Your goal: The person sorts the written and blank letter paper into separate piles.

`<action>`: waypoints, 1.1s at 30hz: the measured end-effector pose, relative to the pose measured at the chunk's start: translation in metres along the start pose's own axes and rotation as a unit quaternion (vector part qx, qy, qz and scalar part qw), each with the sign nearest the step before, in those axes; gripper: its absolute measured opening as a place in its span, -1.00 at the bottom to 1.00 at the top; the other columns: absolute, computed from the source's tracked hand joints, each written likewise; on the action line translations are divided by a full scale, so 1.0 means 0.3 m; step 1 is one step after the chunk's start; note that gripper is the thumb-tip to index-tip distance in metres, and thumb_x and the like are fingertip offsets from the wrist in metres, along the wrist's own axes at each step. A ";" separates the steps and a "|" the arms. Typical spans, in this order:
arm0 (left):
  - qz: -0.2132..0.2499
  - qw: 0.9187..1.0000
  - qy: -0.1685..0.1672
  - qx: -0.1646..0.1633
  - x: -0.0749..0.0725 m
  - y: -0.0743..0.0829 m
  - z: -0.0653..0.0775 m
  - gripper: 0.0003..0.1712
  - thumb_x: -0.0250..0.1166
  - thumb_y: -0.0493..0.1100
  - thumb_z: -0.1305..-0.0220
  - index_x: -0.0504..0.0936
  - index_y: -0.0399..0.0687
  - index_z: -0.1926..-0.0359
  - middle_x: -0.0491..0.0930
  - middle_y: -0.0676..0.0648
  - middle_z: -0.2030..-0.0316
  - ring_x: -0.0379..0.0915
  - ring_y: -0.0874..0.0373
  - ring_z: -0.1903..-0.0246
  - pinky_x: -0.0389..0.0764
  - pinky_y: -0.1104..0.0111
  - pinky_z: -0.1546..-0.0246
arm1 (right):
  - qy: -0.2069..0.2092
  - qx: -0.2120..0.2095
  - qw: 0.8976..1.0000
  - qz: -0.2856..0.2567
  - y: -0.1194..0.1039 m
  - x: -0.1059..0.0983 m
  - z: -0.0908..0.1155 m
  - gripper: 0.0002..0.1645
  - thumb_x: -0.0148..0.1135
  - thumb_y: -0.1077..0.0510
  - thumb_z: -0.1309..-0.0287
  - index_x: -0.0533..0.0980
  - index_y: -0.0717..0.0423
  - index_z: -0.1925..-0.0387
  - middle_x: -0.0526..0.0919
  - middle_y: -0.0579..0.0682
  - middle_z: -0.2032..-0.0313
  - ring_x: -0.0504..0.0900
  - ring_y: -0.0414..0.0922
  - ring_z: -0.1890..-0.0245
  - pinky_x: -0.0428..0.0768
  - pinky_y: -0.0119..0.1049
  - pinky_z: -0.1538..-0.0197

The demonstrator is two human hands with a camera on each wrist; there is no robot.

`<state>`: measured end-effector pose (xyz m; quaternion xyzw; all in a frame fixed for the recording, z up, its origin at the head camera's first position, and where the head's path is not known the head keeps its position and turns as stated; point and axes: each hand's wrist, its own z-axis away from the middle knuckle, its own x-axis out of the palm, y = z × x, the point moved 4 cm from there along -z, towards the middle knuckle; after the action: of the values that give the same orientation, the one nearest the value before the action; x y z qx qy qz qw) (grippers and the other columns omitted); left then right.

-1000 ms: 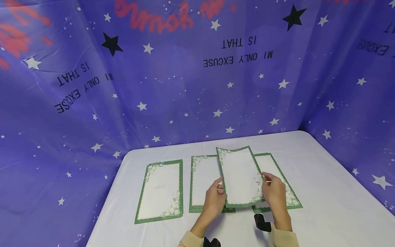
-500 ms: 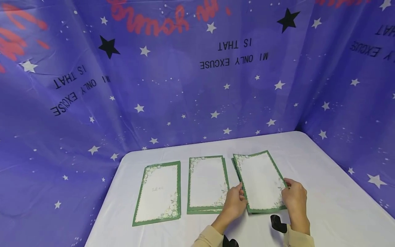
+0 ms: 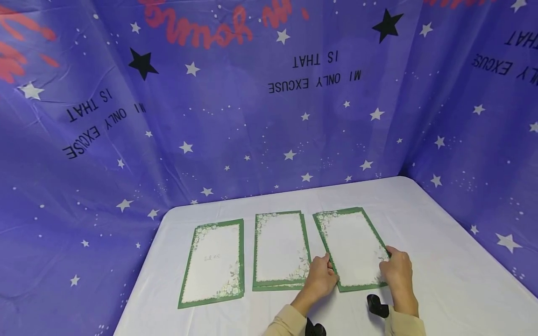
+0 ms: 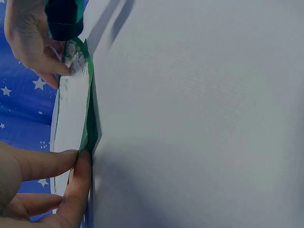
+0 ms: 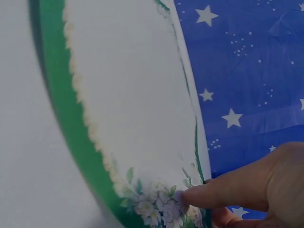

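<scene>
A white sheet of paper with a green border and printed pale flowers lies over the rightmost pile in the head view, covering nearly all of what is beneath. My left hand pinches its left edge near the lower corner; in the left wrist view the thumb and forefinger meet at that edge. On the opposite side, my right hand grips the lower right edge. The right wrist view shows that thumb on top of the printed flowers, other fingers partly hidden behind the sheet.
Two more piles of matching sheets lie to the left: a middle pile and a far left pile with faint print on its top sheet. All rest on a white-covered table. A purple star-patterned curtain encloses the table's back and sides.
Both hands have carried the sheet right, from between the middle and right piles to over the right pile. In the last half second it has lowered and lined up more closely there.
</scene>
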<state>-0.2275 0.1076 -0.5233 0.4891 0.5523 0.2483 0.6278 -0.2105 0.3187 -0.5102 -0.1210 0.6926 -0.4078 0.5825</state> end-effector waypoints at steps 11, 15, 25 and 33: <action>-0.141 0.989 0.030 -0.022 0.009 0.013 0.004 -0.49 0.54 -0.33 -0.01 0.63 -0.52 0.02 0.39 -0.04 0.34 0.36 0.13 0.30 0.55 0.33 0.17 | 0.024 -0.020 0.999 0.028 0.014 0.021 0.015 -0.34 0.01 0.44 0.00 0.37 0.74 -0.19 0.28 0.81 -0.07 0.28 0.67 -0.02 0.31 0.40 -0.10; -0.114 0.992 0.030 -0.054 0.008 0.019 0.030 -0.22 0.57 -0.27 -0.06 0.49 -0.67 -0.21 0.47 -0.28 0.06 0.54 -0.12 0.03 0.60 0.16 -0.13 | 0.064 -0.025 0.998 0.010 -0.009 0.015 0.031 -0.37 0.00 0.45 0.00 0.41 0.71 -0.17 0.30 0.80 -0.05 0.28 0.64 -0.02 0.28 0.39 -0.11; -0.074 0.992 0.101 -0.037 -0.219 -0.007 0.076 -0.51 0.39 -0.22 -0.28 0.61 -0.58 -0.08 0.44 -0.13 0.23 0.41 0.02 0.24 0.54 0.11 0.10 | 0.054 -0.069 0.991 -0.098 -0.192 0.067 0.090 -0.60 -0.01 0.44 -0.25 0.62 0.48 -0.03 0.69 0.34 0.14 0.64 0.23 0.12 0.52 -0.05 0.09; -0.103 0.969 0.200 -0.102 -0.476 -0.065 0.106 -0.40 0.42 -0.25 -0.21 0.54 -0.68 -0.13 0.48 -0.48 0.03 0.42 -0.40 -0.03 0.47 -0.19 -0.13 | -0.051 -0.084 0.987 -0.124 -0.310 0.262 0.150 -0.71 0.15 0.38 -0.30 0.66 0.47 0.05 0.75 0.22 0.26 0.67 0.05 0.26 0.59 -0.14 0.19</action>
<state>-0.2402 -0.0326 -0.4793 0.3037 0.6858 0.3299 0.5732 -0.2212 0.1898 -0.4996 -0.2750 0.6737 -0.4101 0.5499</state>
